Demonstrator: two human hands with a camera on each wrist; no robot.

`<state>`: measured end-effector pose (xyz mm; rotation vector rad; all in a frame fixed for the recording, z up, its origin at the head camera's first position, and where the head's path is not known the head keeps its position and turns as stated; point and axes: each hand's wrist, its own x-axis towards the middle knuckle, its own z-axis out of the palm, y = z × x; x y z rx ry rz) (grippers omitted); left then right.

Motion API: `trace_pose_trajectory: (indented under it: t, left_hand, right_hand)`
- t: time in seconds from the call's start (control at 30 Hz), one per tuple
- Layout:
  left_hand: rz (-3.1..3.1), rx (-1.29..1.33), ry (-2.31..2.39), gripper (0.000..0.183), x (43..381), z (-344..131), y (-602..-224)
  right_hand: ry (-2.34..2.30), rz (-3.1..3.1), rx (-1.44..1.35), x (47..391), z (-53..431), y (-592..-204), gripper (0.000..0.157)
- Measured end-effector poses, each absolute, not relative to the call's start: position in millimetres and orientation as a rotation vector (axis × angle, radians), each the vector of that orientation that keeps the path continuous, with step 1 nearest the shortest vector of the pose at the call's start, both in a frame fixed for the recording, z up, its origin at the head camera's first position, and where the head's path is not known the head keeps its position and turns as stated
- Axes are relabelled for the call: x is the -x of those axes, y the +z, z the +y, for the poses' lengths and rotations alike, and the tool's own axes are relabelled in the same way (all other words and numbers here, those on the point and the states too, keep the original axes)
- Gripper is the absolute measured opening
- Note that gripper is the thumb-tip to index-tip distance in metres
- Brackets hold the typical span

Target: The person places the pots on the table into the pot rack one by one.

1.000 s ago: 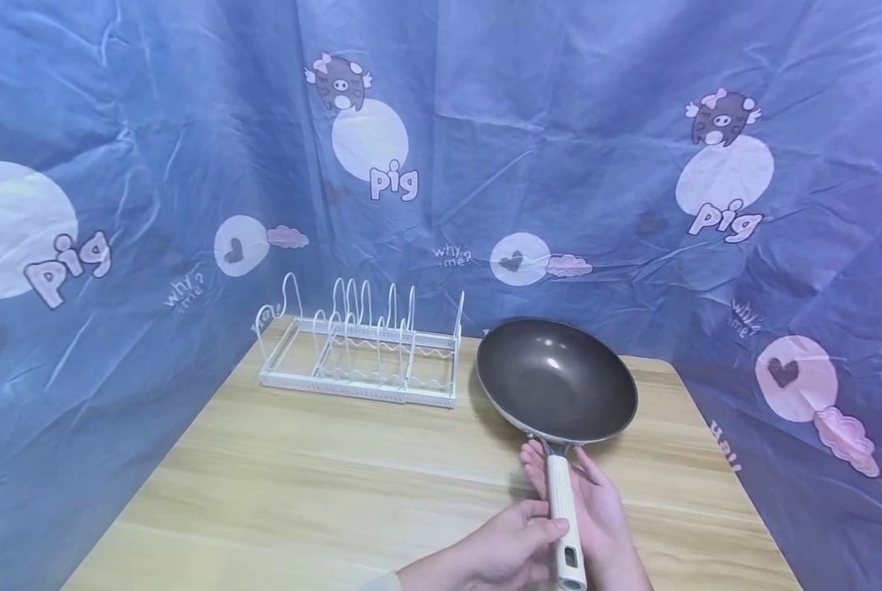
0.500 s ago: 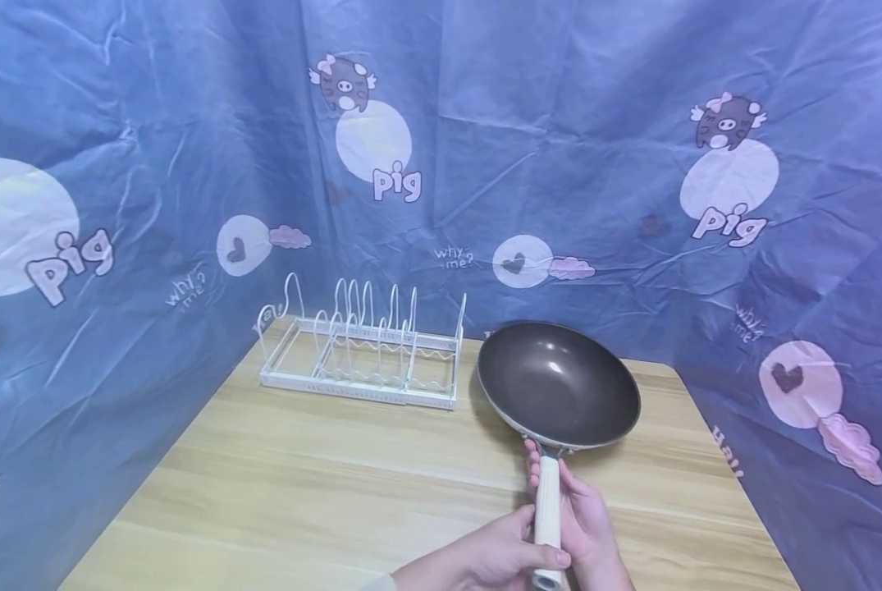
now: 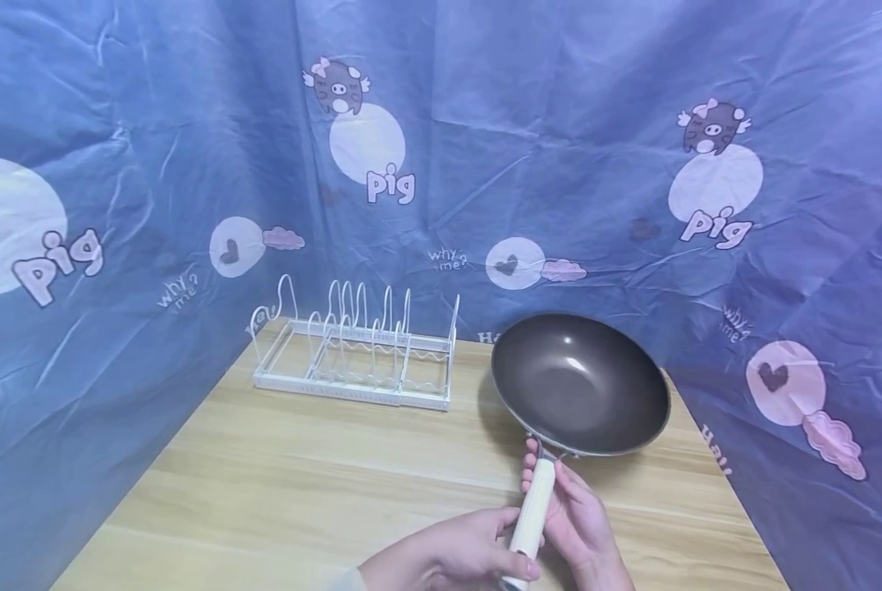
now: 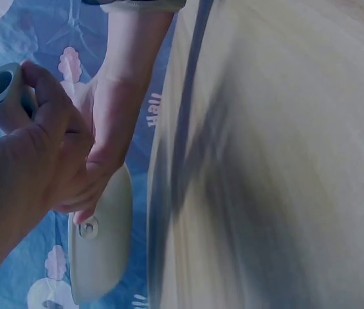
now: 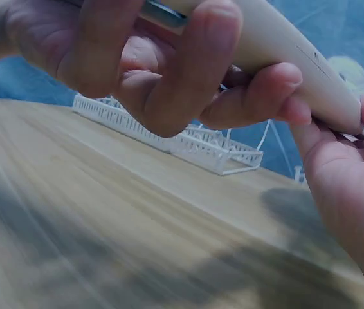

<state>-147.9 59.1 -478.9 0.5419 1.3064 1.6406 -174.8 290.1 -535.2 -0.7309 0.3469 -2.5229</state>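
Note:
A frying pan (image 3: pixel 581 386) with a dark, deep bowl and cream handle (image 3: pixel 535 509) is tilted, inside facing me, at the right of the head view. My left hand (image 3: pixel 473 542) grips the handle's lower end, thumb across its top. Nearer the bowl, my right hand (image 3: pixel 584 517) holds the handle from below and the right, fingertips showing at its left side. The left wrist view shows the pan's pale outside (image 4: pixel 105 251), with a gap between it and the tabletop. Part of the right palm is hidden behind the handle.
A white wire rack (image 3: pixel 352 394) with upright loops stands at the back left of the wooden table (image 3: pixel 278 484). Blue printed cloth (image 3: pixel 596 98) hangs behind the table and along both sides.
The pan's bowl has shifted right and its handle end has swung left, both hands moving with it. My right hand's fingers have closed in around the handle.

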Motion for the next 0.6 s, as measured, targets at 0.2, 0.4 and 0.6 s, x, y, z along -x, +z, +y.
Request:
trace_pose_trajectory:
  t: [0.2, 0.4, 0.6]
  left_hand:
    - [1.52, -0.618, 1.609, 0.058, 142, 51, -468]
    - [1.787, -0.746, 1.442, 0.051, 137, 41, -456]
    - [1.969, -0.825, 1.361, 0.054, 134, 36, -450]
  right_hand:
    - [-2.54, 0.492, 0.76, 170, 288, -518, 0.062]
    - [-2.557, 0.731, 0.718, 167, 281, -498, 0.052]
    - [-2.539, 0.93, 0.707, 169, 271, -483, 0.047]
